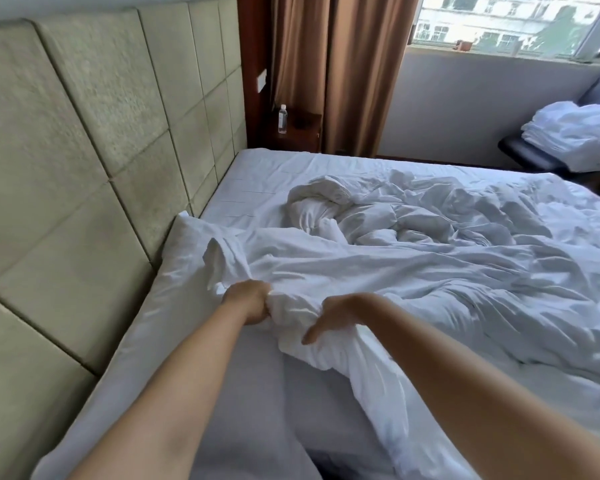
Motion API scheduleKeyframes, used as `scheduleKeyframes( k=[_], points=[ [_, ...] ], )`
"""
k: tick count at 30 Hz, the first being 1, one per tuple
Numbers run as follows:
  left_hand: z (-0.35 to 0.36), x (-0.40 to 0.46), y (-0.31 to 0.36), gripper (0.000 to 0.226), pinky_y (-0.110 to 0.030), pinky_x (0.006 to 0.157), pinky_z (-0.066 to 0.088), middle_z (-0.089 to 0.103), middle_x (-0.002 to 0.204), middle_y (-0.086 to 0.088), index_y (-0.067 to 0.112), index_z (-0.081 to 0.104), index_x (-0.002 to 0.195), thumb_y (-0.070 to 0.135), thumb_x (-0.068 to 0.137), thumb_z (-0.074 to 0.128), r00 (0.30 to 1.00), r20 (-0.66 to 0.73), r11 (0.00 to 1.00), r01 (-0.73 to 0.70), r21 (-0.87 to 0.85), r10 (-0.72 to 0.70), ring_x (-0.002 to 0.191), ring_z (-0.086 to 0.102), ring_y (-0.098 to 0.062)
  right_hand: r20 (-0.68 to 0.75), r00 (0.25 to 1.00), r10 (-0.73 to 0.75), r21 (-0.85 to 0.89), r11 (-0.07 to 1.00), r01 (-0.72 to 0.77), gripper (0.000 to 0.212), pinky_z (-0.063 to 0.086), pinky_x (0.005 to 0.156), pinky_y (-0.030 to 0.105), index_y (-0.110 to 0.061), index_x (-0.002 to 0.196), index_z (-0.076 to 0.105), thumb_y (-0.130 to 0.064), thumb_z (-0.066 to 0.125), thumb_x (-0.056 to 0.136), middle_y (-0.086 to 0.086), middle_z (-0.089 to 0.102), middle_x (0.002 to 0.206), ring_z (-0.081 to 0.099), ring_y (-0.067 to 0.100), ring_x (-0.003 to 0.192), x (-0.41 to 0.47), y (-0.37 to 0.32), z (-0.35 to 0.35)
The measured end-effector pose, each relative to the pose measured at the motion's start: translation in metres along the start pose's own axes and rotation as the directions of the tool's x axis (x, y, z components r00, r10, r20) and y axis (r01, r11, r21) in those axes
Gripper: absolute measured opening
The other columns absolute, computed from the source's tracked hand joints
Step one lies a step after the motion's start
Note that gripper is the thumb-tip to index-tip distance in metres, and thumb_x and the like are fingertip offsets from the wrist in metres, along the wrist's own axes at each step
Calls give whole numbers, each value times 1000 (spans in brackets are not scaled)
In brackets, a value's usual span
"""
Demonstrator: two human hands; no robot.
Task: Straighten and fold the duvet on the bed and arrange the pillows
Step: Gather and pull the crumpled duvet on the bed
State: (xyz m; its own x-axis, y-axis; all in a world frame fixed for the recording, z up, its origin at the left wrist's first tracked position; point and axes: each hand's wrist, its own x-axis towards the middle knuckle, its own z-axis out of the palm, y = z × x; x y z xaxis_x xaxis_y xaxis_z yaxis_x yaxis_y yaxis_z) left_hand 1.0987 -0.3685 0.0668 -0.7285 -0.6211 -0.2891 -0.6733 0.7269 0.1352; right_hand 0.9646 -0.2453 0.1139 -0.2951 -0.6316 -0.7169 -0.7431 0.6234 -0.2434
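Head view: white-sheeted bed point(257, 168) filling most of frame, padded green headboard point(84, 133) along its left side. Rumpled white duvet point(430, 258) heaped across middle and right of bed, one twisted bunch near centre, near edge trailing off mattress toward camera. White pillow point(184, 244) lying against headboard, just left of duvet's gathered corner, partly overlapped by it. Brown curtain point(340, 71) hanging past far end of headboard, window point(506, 26) to its right. Stack of folded white linens point(572, 136) on dark bench beyond far right of bed. Wooden nightstand point(302, 129) in corner beside curtain, clear water bottle point(282, 119) upright on it. Left hand point(248, 301) clenched around bunched duvet corner, fingers curled tight into fabric. Right hand point(336, 315) just beside it, gripping same fold, thumb stretched out over cloth, remaining fingers tucked beneath and hidden.
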Motion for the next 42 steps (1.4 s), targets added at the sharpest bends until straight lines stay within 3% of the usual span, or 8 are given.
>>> scheduleKeyframes(
  k=[5,8,13,17,23,30,38,42],
  points=[
    [-44,18,5,27,-35,93,45,62,123,-6,17,61,107,34,91,48,989,-132,985,-83,-150,63,112,58,-26,-393,919,-37,317,933,173,101,40,100,34,-14,146,25,-49,78,68,7,45,138,44,26,127,26,-19,14],
    [-37,19,1,23,-26,86,44,66,111,-5,15,65,104,24,83,64,987,-151,909,-116,-401,59,107,60,-23,-588,809,-33,356,887,295,49,42,88,30,-13,123,53,-31,67,80,11,58,122,53,28,116,42,-23,7],
    [-20,27,-28,91,-31,102,41,39,141,-12,24,36,144,6,66,78,963,238,844,230,-485,-126,129,40,-29,-28,999,-35,261,964,41,34,48,80,30,-6,106,58,-7,69,74,15,58,104,59,31,97,52,-21,-6],
    [-2,37,-44,52,-32,83,49,49,131,-20,14,44,137,3,87,52,920,186,621,371,-690,-344,108,56,-34,268,960,-86,338,941,-10,33,49,92,34,-11,112,58,-11,69,80,8,60,102,61,28,104,67,-18,-4],
    [19,69,-75,41,-40,77,56,54,123,-13,18,47,117,32,79,44,696,269,184,502,-845,-666,107,58,-36,-130,969,-211,346,906,243,54,41,95,28,-9,134,50,-23,68,85,7,52,130,51,23,117,116,-42,-17],
    [19,126,-94,78,-39,104,38,45,140,-15,9,35,142,56,83,56,606,205,282,609,-742,-768,128,42,-34,-338,896,-288,84,939,334,63,46,93,34,-19,143,33,-12,57,84,5,30,143,49,28,122,194,-53,-32],
    [21,164,-122,63,-32,72,52,64,99,-17,-2,53,116,26,61,66,679,473,48,597,-801,-561,86,64,-29,-262,949,-173,36,981,189,101,36,102,39,-32,151,-7,-23,65,81,11,-12,159,40,38,131,257,-61,-48],
    [18,154,-115,8,-24,50,36,46,57,-7,7,51,67,2,67,57,726,451,32,544,-838,-519,53,48,-21,-151,984,-91,53,994,100,112,38,101,40,-30,150,-13,-20,66,72,20,21,147,43,39,125,257,-71,-32]
  ],
)
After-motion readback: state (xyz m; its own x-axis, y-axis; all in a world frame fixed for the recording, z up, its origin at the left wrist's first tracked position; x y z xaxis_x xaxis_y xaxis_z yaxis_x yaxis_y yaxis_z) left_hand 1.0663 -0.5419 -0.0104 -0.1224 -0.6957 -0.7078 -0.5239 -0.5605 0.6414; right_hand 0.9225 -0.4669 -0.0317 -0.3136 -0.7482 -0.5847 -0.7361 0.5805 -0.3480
